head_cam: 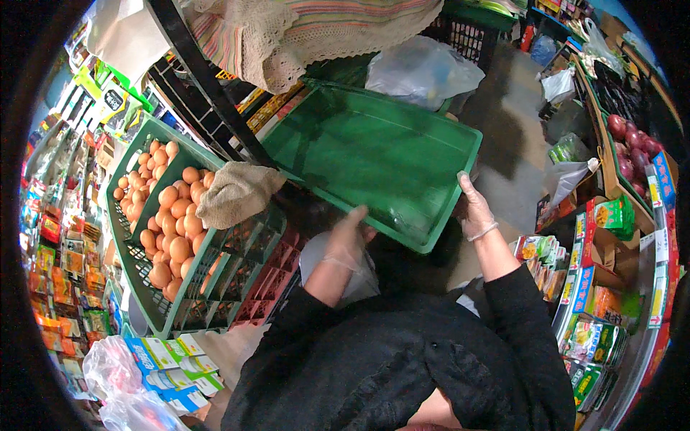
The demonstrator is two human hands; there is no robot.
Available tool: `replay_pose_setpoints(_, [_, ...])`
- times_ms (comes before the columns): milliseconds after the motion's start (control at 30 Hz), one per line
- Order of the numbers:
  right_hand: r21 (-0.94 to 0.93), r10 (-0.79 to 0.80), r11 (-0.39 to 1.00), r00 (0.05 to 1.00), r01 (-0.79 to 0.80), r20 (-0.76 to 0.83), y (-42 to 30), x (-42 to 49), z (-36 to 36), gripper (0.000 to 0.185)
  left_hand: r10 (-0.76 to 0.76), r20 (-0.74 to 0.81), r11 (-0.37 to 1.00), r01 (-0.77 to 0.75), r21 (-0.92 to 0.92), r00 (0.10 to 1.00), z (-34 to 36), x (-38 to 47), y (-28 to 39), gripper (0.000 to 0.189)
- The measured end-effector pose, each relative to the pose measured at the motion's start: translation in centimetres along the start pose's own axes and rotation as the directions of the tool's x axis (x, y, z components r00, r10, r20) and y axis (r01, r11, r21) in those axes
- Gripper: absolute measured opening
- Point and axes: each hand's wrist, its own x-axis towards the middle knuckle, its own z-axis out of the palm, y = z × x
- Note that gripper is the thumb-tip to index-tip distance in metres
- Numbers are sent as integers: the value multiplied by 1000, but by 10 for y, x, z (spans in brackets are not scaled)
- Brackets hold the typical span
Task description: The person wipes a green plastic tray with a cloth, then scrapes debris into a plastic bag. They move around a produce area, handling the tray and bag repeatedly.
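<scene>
A shallow green plastic tray (377,156) lies before me, its inside bare apart from some wet-looking marks near the near corner. My right hand (477,213), in a thin clear glove, grips the tray's right rim with the thumb on top. At the near rim is my left hand (345,237), also in a clear glove and blurred; its fingers touch or nearly touch the edge, and its hold cannot be told. To the left, a green plastic crate (167,323) holds many brown eggs (180,249). A beige cloth (237,194) hangs over that crate's corner.
A black metal frame (210,86) rises left of the tray, under a striped crocheted cloth (323,32). Behind the tray sits a filled clear plastic bag (423,70). Shelves with packaged food (593,342) and red onions (628,145) stand at right; hanging packets (64,258) line the left.
</scene>
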Motion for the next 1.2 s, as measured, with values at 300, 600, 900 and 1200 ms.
replay_pose_setpoints(300, [-34,14,999,1000,-14,17,2,-20,9,85,7,9,1000,-7,-26,1000,1,-10,1,26])
replay_pose_setpoints(600, [86,-71,994,997,68,28,13,-30,22,76,18,-130,997,-9,76,991,21,-15,4,39])
replay_pose_setpoints(900, [16,-91,996,995,91,32,-5,-33,32,72,59,-180,984,-26,179,982,28,-17,0,45])
replay_pose_setpoints(1200, [73,-4,997,1000,3,15,-4,-28,28,66,67,-118,994,-56,89,991,8,-1,-16,43])
